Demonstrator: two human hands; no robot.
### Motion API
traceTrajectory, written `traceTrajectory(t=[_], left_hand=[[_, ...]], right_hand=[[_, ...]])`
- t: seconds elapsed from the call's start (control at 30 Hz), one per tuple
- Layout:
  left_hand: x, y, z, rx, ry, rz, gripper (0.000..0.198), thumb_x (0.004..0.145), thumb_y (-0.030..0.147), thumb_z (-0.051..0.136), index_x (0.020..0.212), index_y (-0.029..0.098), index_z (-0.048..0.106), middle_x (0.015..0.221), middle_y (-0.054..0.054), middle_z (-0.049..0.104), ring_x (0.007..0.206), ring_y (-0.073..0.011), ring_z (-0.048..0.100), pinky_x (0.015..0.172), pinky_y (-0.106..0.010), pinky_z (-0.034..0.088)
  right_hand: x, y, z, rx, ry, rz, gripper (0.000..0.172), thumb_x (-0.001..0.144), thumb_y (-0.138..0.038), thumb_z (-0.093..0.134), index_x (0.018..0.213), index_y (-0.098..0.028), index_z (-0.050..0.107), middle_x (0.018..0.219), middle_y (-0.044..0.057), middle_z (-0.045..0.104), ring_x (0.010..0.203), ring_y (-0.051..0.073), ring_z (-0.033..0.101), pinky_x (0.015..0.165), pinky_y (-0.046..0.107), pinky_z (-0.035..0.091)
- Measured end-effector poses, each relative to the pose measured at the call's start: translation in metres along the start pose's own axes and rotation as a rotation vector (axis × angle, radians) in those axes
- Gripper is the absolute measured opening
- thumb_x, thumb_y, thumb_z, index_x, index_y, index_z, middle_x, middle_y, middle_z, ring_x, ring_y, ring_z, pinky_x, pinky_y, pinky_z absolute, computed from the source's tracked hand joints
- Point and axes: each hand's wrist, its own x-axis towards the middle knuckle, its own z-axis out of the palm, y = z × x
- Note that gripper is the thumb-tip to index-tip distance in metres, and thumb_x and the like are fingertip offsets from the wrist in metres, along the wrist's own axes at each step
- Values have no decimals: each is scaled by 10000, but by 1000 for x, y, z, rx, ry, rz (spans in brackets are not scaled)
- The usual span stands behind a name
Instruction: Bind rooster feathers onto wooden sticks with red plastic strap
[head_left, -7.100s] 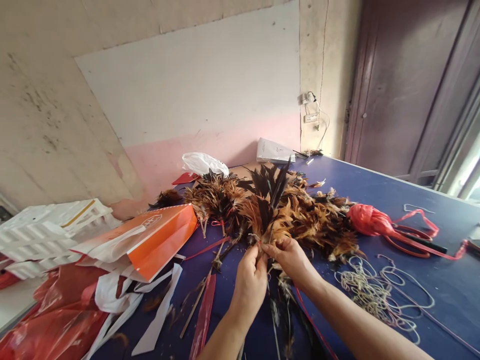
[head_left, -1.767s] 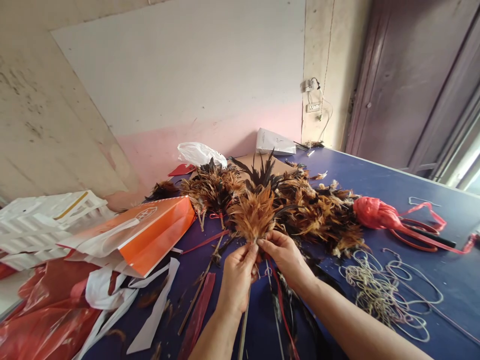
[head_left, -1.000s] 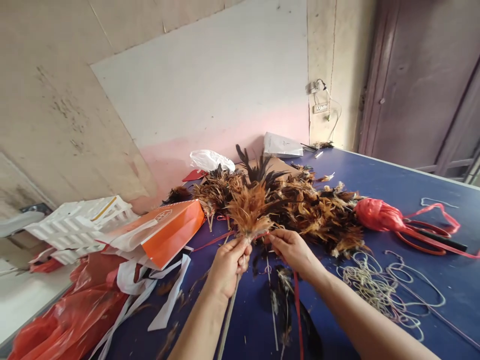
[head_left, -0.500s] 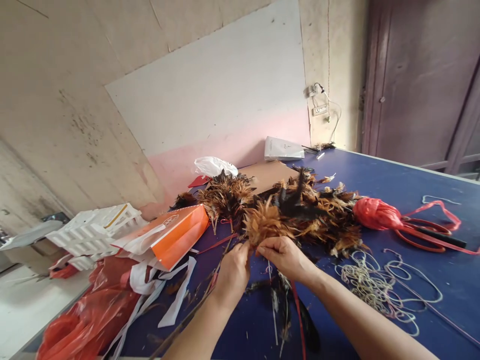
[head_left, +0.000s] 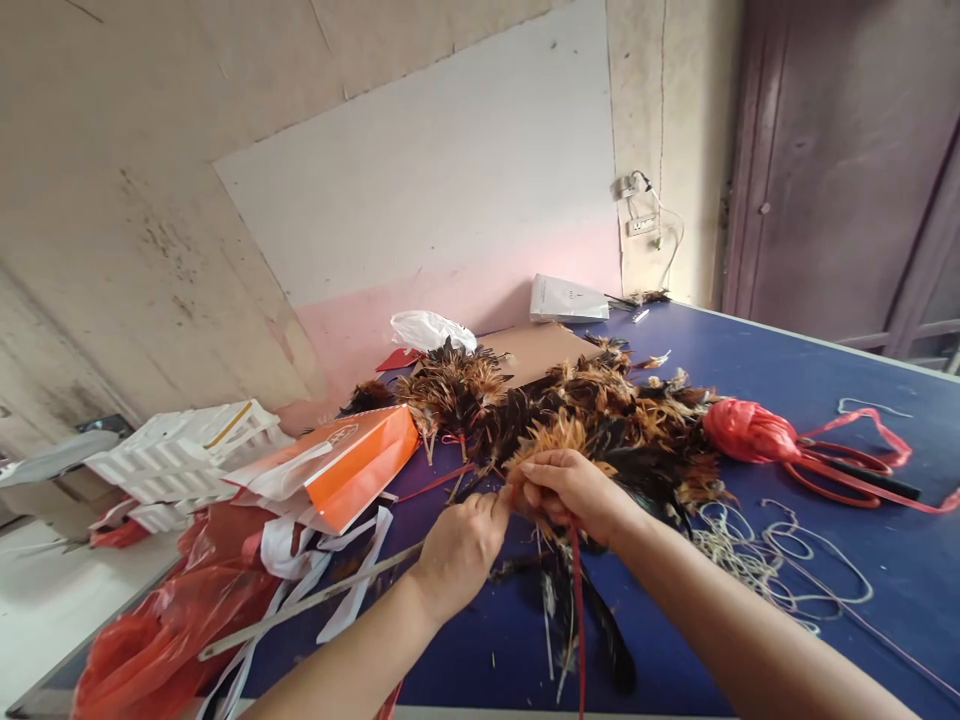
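Observation:
My left hand [head_left: 463, 545] is closed around a thin stick [head_left: 315, 598] that slants down to the lower left. Its fingertips meet those of my right hand [head_left: 574, 490] at the base of a bundle of brown feathers [head_left: 551, 438]. My right hand is closed too, pinching that bundle. A red ribbon [head_left: 577, 610] hangs down from beneath my right hand. Dark feathers [head_left: 611, 630] lie on the blue table [head_left: 795, 350] below the hands. Behind them spreads a pile of brown and black feathers [head_left: 637, 400].
An orange and white bag [head_left: 364, 470], a red plastic bag [head_left: 180, 610] and white strips are at the left. A red ribbon ball [head_left: 750, 430] and tangled string [head_left: 742, 560] lie to the right. A cardboard sheet [head_left: 536, 352] is behind.
My right hand has turned, its fingers now curled over the bundle's base. My left hand has tilted, and the stick now slants more flatly to the left. The red ribbon has shifted left.

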Motion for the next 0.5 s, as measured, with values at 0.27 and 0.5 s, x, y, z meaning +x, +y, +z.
traceTrajectory(t=[0.27, 0.5], left_hand=[[-21, -12, -23, -556, 85, 123, 297, 804, 103, 438, 1030, 176, 617, 780, -116, 638, 714, -228, 568, 657, -316, 445], [-48, -38, -51, -1027, 157, -45, 223, 731, 172, 601, 918, 251, 691, 777, -77, 672, 709, -198, 601, 683, -283, 470]], right_hand=[[21, -45, -20, -292, -124, 87, 224, 736, -345, 589, 703, -126, 625, 468, -69, 451, 331, 8, 234, 325, 166, 146], [25, -17, -34, -762, -172, -56, 224, 677, -347, 632, 697, -134, 701, 498, -34, 522, 429, 42, 378, 403, 158, 292]])
